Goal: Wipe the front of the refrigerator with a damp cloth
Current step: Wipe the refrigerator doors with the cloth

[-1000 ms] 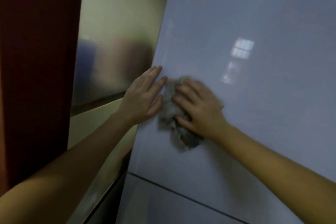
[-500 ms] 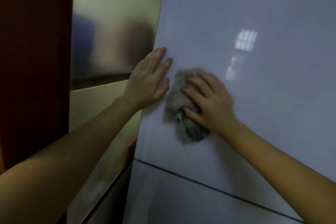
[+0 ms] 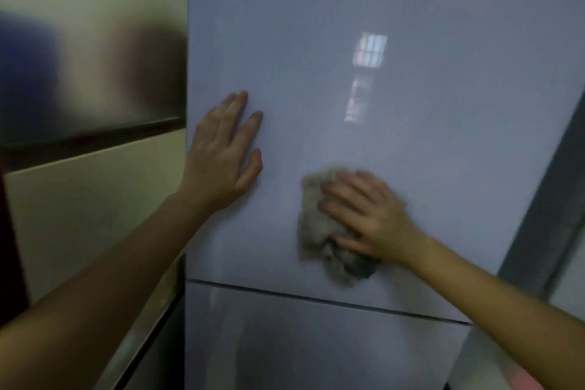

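Head view (the only one).

- Fridge (image 3: 443, 142): pale, glossy front filling most of the frame. A dark seam (image 3: 316, 297) runs across low down, with the lower door (image 3: 316, 355) beneath it. There is window glare (image 3: 368, 51) high on the upper part. A steel panel (image 3: 95, 73) stands to the left of the fridge edge.
- Cloth (image 3: 313, 231): grey and bunched, pressed against the fridge above the seam, a little right of centre. Its bottom fringe ends just above the seam. Its long axis runs roughly up-down.
- Right hand (image 3: 367, 215): lies flat over the cloth with fingers spread and nearly straight, pointing left and slightly up. It is pressing rather than gripping, with the thumb low across the cloth's lower part. The cloth shows past the fingertips on the left and below the palm. The edges are slightly blurred.
- Left hand (image 3: 221, 152): palm flat on the fridge near its left edge, fingers straight and pointing up, holding nothing. It sits left of the cloth and somewhat higher, apart from it, with bare door between them.

Judgement:
- The right hand is the working hand and the left only braces.
- The widest bare area lies up and to the right of the cloth.
- A leftward stroke would run toward the left hand, and a downward one would meet the seam almost at once.
- No wet streaks can be read, so I cannot tell how much has been wiped.
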